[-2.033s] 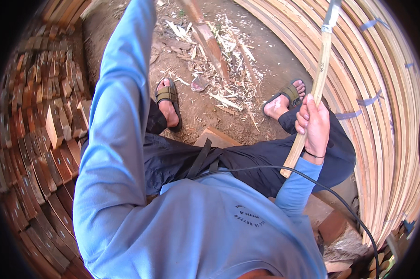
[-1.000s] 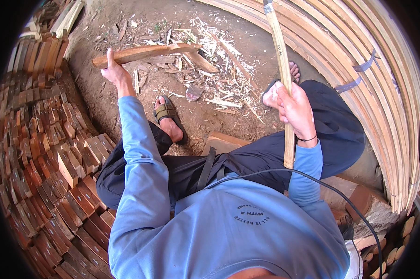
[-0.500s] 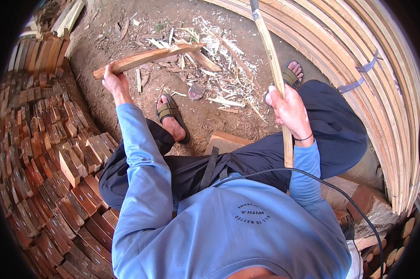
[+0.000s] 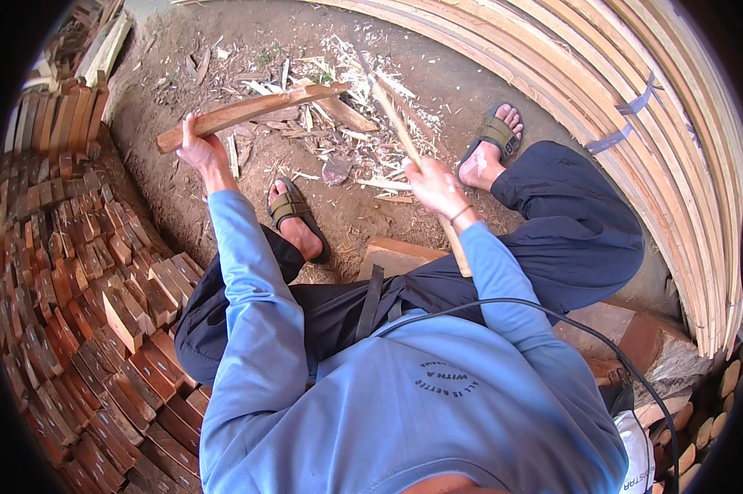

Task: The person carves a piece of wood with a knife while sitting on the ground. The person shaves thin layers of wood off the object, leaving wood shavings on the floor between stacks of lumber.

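My left hand [image 4: 204, 153] is closed round the near left end of a rough, tapering wooden billet [image 4: 260, 107], which slants up to the right over the littered ground. In my right hand [image 4: 439, 191] is a long pale wooden-handled tool [image 4: 398, 123]. The fist grips the handle partway along, and its butt end reaches back over my lap. At the far end a dark, thin metal part [image 4: 362, 62] points toward the chips, close to the billet's far tip. Motion blurs that end, so its exact shape cannot be made out.
Wood chips and shavings [image 4: 384, 183] cover the dirt between my sandalled feet. Stacked wooden blocks [image 4: 125, 313] rise at the left. Long, bowed-looking planks [image 4: 676, 107] stand stacked at the right. A wooden block [image 4: 392, 257] lies before my lap; a black cable [image 4: 585, 329] crosses my right side.
My right hand has swung left and inward, carrying the tool from upright beside my right foot to a leftward slant with its metal end near the billet. My left hand keeps its grip.
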Available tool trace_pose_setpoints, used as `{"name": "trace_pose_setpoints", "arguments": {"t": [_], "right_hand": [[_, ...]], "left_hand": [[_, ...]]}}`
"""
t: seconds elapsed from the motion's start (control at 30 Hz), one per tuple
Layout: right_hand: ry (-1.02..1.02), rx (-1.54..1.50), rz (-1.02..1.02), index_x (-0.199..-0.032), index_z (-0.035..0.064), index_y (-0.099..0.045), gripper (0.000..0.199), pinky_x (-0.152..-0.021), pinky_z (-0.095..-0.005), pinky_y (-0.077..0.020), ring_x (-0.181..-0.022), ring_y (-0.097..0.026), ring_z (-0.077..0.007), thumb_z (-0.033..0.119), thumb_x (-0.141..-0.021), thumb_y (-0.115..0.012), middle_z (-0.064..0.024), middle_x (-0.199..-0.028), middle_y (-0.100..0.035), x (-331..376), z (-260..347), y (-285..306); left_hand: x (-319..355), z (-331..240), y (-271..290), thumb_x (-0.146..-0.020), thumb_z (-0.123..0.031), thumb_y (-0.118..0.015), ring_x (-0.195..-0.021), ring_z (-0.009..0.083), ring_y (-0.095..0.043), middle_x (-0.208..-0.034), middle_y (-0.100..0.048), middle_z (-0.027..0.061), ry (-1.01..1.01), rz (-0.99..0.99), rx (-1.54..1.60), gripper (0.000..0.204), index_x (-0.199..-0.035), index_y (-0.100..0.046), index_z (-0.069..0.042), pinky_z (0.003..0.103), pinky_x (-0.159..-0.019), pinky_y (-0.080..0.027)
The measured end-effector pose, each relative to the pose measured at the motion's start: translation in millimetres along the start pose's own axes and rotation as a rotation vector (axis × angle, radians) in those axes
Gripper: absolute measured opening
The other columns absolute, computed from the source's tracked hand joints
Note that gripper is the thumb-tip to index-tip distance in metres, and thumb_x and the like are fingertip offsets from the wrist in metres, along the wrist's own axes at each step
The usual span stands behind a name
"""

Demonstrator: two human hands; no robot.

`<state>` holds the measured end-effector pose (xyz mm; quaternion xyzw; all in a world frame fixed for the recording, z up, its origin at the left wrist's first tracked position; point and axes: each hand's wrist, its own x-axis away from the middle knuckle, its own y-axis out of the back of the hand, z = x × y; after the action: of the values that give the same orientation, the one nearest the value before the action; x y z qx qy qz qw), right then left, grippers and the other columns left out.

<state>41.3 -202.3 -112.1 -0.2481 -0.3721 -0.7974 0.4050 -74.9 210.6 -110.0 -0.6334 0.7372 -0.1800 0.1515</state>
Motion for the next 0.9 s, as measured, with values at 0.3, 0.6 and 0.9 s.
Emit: {"name": "trace_pose_setpoints", "arguments": {"t": [0.3, 0.6, 0.9], "right_hand": [[0.219, 0.081, -0.132, -0.098, -0.0096, -0.061, 0.042, -0.081, -0.0508, -0.0497, -0.084, -0.066, -0.0444, 0.029, -0.098, -0.045, -0.0295, -0.085, -0.065, -47.9, -5.5, -48.0], [0.284, 0.128, -0.191, -0.081, -0.0058, -0.064, 0.039, -0.075, -0.0516, -0.0522, -0.079, -0.065, -0.0459, 0.026, -0.096, -0.049, -0.0295, -0.078, -0.065, -64.2, -19.6, -72.8], [0.285, 0.142, -0.206, -0.090, -0.0071, -0.064, 0.039, -0.072, -0.0504, -0.0521, -0.076, -0.066, -0.0443, 0.028, -0.097, -0.049, -0.0281, -0.076, -0.064, -68.6, -21.4, -76.8]], "left_hand": [[16.6, 3.0, -20.4, -0.081, -0.006, -0.075, -0.073, 0.0178, -0.062, -0.088, -0.064, 0.0100, -0.251, -0.085, -0.422, 0.021, -0.090, -0.061, 0.006, 0.033, -0.069, -0.052], [8.6, 11.6, -13.5, -0.082, -0.003, -0.073, -0.077, 0.0193, -0.062, -0.093, -0.063, 0.0110, -0.312, -0.078, -0.406, 0.026, -0.100, -0.057, 0.006, 0.033, -0.072, -0.054], [12.9, 10.4, -15.5, -0.083, -0.005, -0.073, -0.082, 0.0219, -0.063, -0.099, -0.064, 0.0141, -0.220, -0.204, -0.401, 0.030, -0.103, -0.055, 0.010, 0.034, -0.074, -0.056]]}}
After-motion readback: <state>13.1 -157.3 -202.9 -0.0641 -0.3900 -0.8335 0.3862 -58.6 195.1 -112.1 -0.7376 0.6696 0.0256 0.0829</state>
